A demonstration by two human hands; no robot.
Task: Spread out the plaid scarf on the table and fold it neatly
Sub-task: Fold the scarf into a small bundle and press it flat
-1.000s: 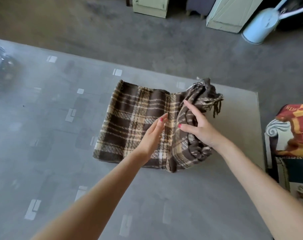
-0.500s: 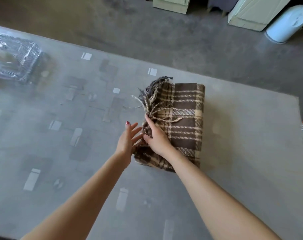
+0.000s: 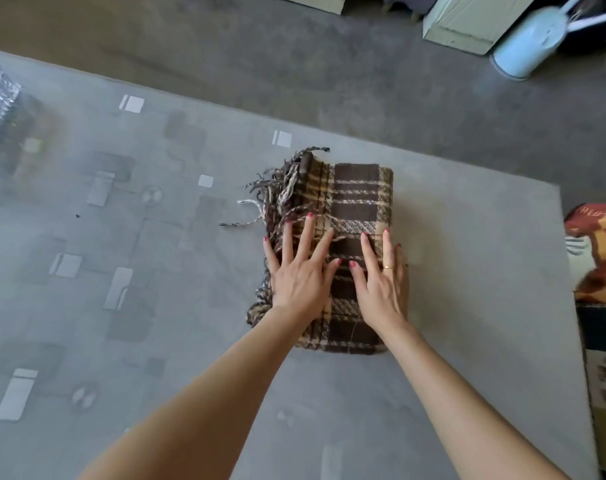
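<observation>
The brown and cream plaid scarf (image 3: pixel 355 199) lies folded into a thick narrow rectangle on the grey glass-topped table (image 3: pixel 467 271). Its fringe sticks out along the left edge, toward the far corner. My left hand (image 3: pixel 299 271) rests flat on the left half of the bundle, fingers spread over the fringe side. Beside it, my right hand (image 3: pixel 381 282) lies flat on the right half, fingers apart, a ring on one finger. Both palms press down on the scarf; neither grips it.
A clear glass dish (image 3: pixel 0 109) sits blurred at the table's far left. Off the right edge is a seat with a red and yellow cloth (image 3: pixel 599 251). On the floor beyond stand pale green furniture (image 3: pixel 467 26) and a light blue can (image 3: pixel 526 46).
The right part of the scarf was folded over to the left, making a narrower bundle with the fringe on the left. Both hands then came to lie flat on top.
</observation>
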